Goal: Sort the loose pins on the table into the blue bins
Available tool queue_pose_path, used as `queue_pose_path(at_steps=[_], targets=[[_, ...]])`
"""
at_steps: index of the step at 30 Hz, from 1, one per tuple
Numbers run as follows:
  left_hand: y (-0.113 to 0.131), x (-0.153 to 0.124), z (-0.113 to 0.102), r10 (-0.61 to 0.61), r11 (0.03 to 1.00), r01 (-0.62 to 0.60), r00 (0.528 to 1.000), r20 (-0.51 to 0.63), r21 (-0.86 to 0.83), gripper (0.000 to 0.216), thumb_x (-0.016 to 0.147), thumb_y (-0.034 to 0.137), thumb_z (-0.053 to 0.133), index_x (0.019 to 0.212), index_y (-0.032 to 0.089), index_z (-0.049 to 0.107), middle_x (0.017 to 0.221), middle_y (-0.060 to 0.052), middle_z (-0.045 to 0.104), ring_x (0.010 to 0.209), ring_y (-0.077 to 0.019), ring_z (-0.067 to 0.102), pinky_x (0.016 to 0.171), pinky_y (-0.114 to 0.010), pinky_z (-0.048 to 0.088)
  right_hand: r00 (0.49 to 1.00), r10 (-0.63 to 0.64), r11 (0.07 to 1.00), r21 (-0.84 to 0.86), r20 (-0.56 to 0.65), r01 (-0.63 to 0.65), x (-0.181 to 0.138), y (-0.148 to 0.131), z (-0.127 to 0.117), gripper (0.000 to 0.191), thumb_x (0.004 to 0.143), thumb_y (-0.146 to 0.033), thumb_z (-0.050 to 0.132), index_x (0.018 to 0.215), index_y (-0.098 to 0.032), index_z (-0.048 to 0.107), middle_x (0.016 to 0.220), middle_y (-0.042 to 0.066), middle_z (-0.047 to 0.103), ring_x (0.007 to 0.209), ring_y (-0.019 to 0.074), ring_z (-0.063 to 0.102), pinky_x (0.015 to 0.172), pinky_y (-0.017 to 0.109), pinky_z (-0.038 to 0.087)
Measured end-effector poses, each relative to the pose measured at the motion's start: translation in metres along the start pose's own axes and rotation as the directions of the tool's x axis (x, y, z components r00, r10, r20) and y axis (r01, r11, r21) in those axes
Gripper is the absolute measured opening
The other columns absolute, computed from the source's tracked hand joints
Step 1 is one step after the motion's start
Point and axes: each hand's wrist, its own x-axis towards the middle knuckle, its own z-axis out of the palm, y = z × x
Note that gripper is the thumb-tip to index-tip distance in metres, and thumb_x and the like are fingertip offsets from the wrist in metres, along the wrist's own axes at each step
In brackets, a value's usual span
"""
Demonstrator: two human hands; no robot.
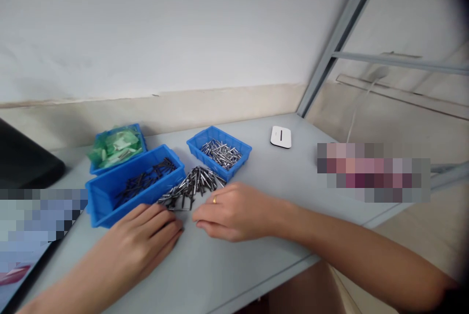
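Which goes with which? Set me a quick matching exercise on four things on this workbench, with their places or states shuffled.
1. pile of metal pins
2. green bag
3. white device
4. right hand

A. wearing a ring
B. lying in a blue tray
C. heaped on the grey table
D. toward the back, right of every blue tray

Pairs: 1-C, 2-B, 3-D, 4-A

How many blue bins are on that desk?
3: a back-left bin with a green bag, a long bin in front with dark pieces, and a right-hand bin with silver pieces.
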Motion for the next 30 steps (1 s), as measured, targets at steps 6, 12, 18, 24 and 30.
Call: queue_pose_path(at_steps=[6,12,18,24,30], targets=[[0.0012,0.0029,0.0014,0.078,0.995,-0.079,0.996,0.033,0.056,0.036,0.107,0.022,0.037,0.097,0.019,0.071,0.084,-0.003,0.072,0.076,-0.0183,0.065,0.069,-0.032,0.045,1.000,-0.004,1.000,-0.004,0.001,0.004,-0.0003,0.0019,0.0008,0.026,0.104,-0.029,0.040,0.096,-0.018,0.064,0.076,-0.001,0.069,0.071,0.0122,0.062,0.059,0.028,0.036],[-0.0027,0.0013,0.0011,0.069,0.988,-0.068,0.998,-0.003,0.136,0.034,0.106,0.022,0.039,0.098,0.019,0.071,0.084,-0.003,0.071,0.072,-0.0180,0.064,0.066,-0.031,0.046,1.000,-0.009,1.000,0.015,0.027,0.009,0.0000,0.0010,-0.0007,0.025,0.104,-0.028,0.040,0.097,-0.019,0.063,0.079,0.000,0.070,0.072,0.0121,0.062,0.059,0.028,0.035],[-0.0037,0.0024,-0.0013,0.084,0.969,-0.086,0.996,0.020,0.230,0.041,0.105,0.015,0.033,0.091,0.016,0.071,0.079,-0.003,0.072,0.068,-0.0199,0.065,0.064,-0.034,0.047,0.999,0.003,1.000,0.011,0.047,-0.003,0.0017,0.0009,-0.0007,0.024,0.103,-0.028,0.042,0.096,-0.019,0.063,0.078,-0.001,0.069,0.071,0.0124,0.062,0.058,0.027,0.035],[-0.0056,-0.0003,0.0021,0.051,0.982,-0.050,0.999,0.001,0.182,0.040,0.106,0.020,0.033,0.094,0.017,0.071,0.080,-0.003,0.073,0.069,-0.0186,0.067,0.065,-0.032,0.049,0.997,-0.003,1.000,0.018,0.075,0.001,0.0014,-0.0003,-0.0017,0.021,0.102,-0.028,0.044,0.097,-0.020,0.062,0.079,-0.001,0.069,0.071,0.0124,0.061,0.058,0.028,0.034],[-0.0066,-0.0024,0.0030,-0.011,0.995,0.013,1.000,-0.025,0.094,0.026,0.100,0.019,0.043,0.098,0.018,0.069,0.083,-0.002,0.072,0.072,-0.0180,0.067,0.068,-0.029,0.050,0.996,-0.008,1.000,0.017,0.090,0.006,0.0014,-0.0011,-0.0039,0.023,0.103,-0.028,0.043,0.098,-0.019,0.063,0.078,0.000,0.069,0.071,0.0126,0.061,0.060,0.027,0.035]])
